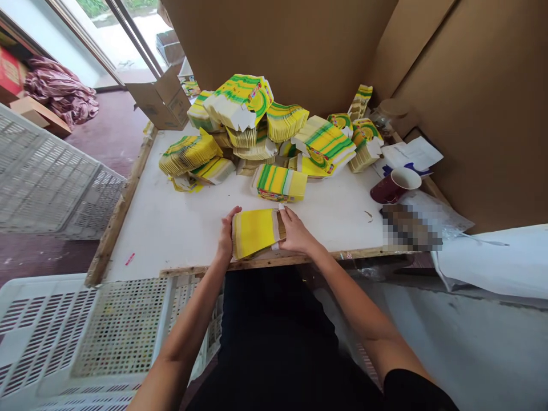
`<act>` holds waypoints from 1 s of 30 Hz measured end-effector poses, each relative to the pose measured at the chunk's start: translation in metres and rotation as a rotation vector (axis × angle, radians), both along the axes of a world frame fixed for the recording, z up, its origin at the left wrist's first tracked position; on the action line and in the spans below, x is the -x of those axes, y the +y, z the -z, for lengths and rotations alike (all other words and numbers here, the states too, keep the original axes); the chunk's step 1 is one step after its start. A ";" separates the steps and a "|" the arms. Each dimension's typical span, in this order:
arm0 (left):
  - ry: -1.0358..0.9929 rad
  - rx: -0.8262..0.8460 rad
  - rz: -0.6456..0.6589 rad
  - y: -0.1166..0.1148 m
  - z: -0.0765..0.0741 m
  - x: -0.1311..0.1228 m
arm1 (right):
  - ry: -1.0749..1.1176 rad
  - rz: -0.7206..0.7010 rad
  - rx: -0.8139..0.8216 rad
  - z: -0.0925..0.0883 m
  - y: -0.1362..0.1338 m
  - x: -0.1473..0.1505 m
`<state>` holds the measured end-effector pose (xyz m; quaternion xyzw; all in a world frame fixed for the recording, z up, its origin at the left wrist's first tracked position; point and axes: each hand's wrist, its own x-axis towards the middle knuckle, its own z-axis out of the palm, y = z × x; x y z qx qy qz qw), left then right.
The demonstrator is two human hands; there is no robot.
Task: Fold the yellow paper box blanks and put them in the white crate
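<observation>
A stack of flat yellow carton blanks (253, 231) stands on edge at the near rim of the white table (180, 222). My left hand (225, 235) presses against its left end, fingers curled round it. My right hand (294, 231) grips its right end, where white flaps show. Just beyond lies a small bundle of yellow and green blanks (280, 182). Farther back a big heap of the same printed blanks (265, 128) covers the middle of the table.
A dark red mug (394, 185) stands at the right with papers (413, 154) behind it. Brown cardboard walls (479, 103) close the back and right. White plastic crates (85, 337) sit at the lower left, another crate (47, 177) at the left. A cardboard box (160, 100) sits on the floor.
</observation>
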<state>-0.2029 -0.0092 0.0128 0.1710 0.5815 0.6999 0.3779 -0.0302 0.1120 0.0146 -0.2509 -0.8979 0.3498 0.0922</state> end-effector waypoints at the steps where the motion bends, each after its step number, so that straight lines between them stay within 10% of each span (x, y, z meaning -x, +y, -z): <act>1: -0.015 -0.001 -0.008 0.001 -0.001 -0.001 | -0.001 0.000 -0.006 0.001 0.000 0.000; 30: -0.041 0.053 0.004 -0.015 -0.002 -0.009 | -0.146 -0.045 -0.124 -0.015 -0.010 0.003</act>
